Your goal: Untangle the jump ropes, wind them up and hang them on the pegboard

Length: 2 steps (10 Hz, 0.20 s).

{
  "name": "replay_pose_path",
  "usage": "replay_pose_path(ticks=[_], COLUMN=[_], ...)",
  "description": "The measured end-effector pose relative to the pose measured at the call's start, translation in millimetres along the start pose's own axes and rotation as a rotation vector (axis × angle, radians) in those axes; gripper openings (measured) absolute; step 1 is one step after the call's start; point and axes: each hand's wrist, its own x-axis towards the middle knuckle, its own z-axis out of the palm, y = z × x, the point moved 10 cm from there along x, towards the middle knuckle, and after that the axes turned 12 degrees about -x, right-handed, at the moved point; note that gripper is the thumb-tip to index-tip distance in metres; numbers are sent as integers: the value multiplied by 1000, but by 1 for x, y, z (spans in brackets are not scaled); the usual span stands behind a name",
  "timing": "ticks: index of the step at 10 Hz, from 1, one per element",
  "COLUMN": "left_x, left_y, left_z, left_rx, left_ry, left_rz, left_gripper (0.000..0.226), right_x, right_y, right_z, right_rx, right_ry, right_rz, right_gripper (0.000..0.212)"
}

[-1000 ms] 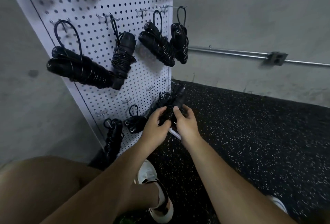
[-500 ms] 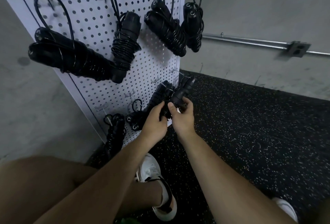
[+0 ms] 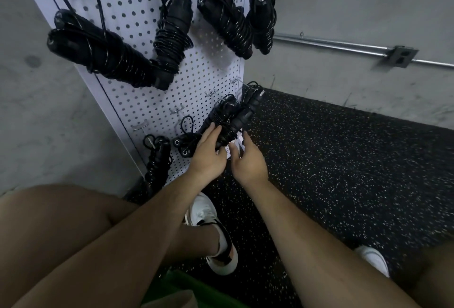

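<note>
Wound jump rope (image 3: 229, 117) on the pegboard (image 3: 208, 72), at one o'clock from the left hand (image 3: 208, 158), whose straight fingers touch it; the right hand (image 3: 249, 164) is relaxed and empty.

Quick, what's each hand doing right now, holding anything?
Left hand: open, fingers resting on the wound jump rope.
Right hand: open, holding nothing.

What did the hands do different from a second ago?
The right hand let go of the wound jump rope and drew back, open. The left hand eased its grip; its straightened fingers now only touch it. The other ropes on the pegboard hang as before.
</note>
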Motion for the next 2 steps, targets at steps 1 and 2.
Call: replay_pose_path(ticks=[1, 2], left_x=[-9, -20], left_y=[6, 27], left_z=[0, 1], left_rx=[49, 133], left_ry=[8, 12], left_rz=[30, 94], left_gripper=[58, 49], right_x=[-13, -27], right_y=[-7, -24], right_z=[-13, -33], right_rx=[-103, -262], right_ry=[26, 52], right_rz=[-69, -162], right_gripper=[53, 45])
